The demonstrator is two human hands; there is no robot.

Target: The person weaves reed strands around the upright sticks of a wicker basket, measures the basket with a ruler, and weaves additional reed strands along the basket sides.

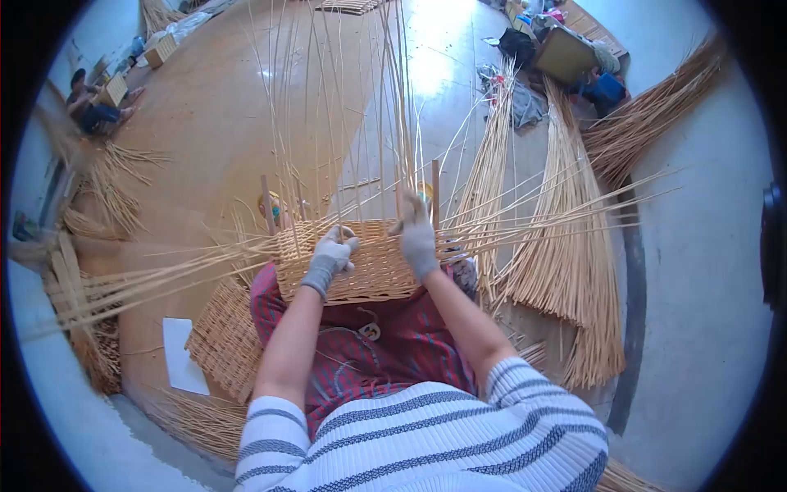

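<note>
A partly woven wicker basket (369,275) rests across my lap, with long loose canes standing up from it and others reaching out to both sides. Wooden posts (435,193) rise at its corners. My left hand (332,256), in a grey-white work glove, is closed in a pinch on a cane at the basket's upper edge. My right hand (416,234), gloved too and slightly blurred, is closed around upright canes near the right corner; its fingertips are partly hidden.
Bundles of pale canes (566,246) lie on the floor at right, with a browner bundle (664,111) behind. A woven panel (225,336) and a white sheet (184,357) lie at left. Another person (98,102) sits far left. Boxes and bags (566,57) stand at back right.
</note>
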